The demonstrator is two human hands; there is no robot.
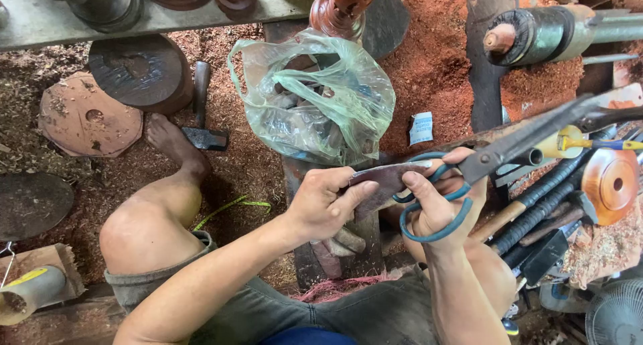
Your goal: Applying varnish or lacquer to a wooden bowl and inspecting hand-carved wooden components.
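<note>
— Both hands are busy, right?

— Yes. Her or his left hand is pinched shut on a dark, flat, brownish piece, thumb on top and fingers underneath, just left of the middle of the view.

— And the other?

— The right hand is closed through the teal loops of a pair of large scissors. Its thumb sits in the upper loop, the other fingers in the lower one. The dark blades run off toward 2 o'clock, and look only slightly apart; I cannot tell more than that.

— Where is the piece against the scissors?

— Just at 9 o'clock of the handles, touching or nearly touching them. Whether it lies between the blades I cannot tell.

— What lies around?

— At 12 o'clock of the hands, a pale green plastic bag with things inside. At 10 o'clock, a hammer lies on the reddish sawdust floor, beside a bare foot. Farther toward 9 o'clock are round wooden discs.

— And on the right?

— At 3 o'clock, a heap of tools with wrapped dark handles and an orange turned wooden piece. At 1 o'clock, a lathe spindle points left. At 5 o'clock, in the corner, part of a fan grille.
</note>
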